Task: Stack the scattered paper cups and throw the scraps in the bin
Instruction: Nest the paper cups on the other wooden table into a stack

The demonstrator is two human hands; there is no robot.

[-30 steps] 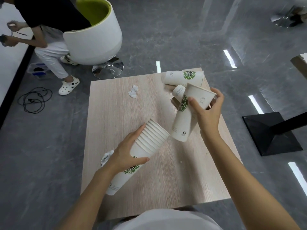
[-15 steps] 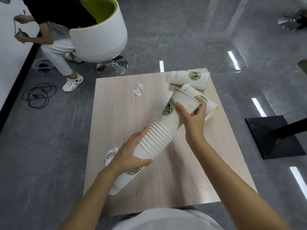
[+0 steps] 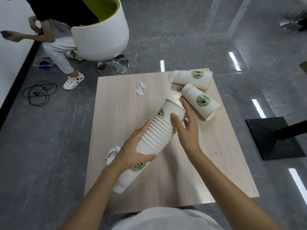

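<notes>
We grip the stack of cups [image 3: 157, 135] in the left hand [image 3: 132, 150], fingers [image 3: 144, 129] curled round its lower half. The stack is tilted, with its base toward the near left and its mouth toward the far right, above the middle of the surface [image 3: 207, 163]. The right hand [image 3: 186, 130] grasps the top cup [image 3: 172, 110] between thumb and forefinger, and its other fingers are loosely bent.

Two loose cups lie on their sides at the far right. The nearer cup [image 3: 201, 101] lies just beyond the right forefinger, and the far cup [image 3: 192, 78] is at the far edge.

One scrap [image 3: 140, 89] lies far left of the stack. A second scrap [image 3: 112, 154] sits at the left edge, partly hidden by the left wrist.

On the floor we see:
- a chair [image 3: 103, 35]
- a crouching person [image 3: 56, 47]
- a cable [image 3: 39, 92]
- a black base [image 3: 272, 138]
</notes>
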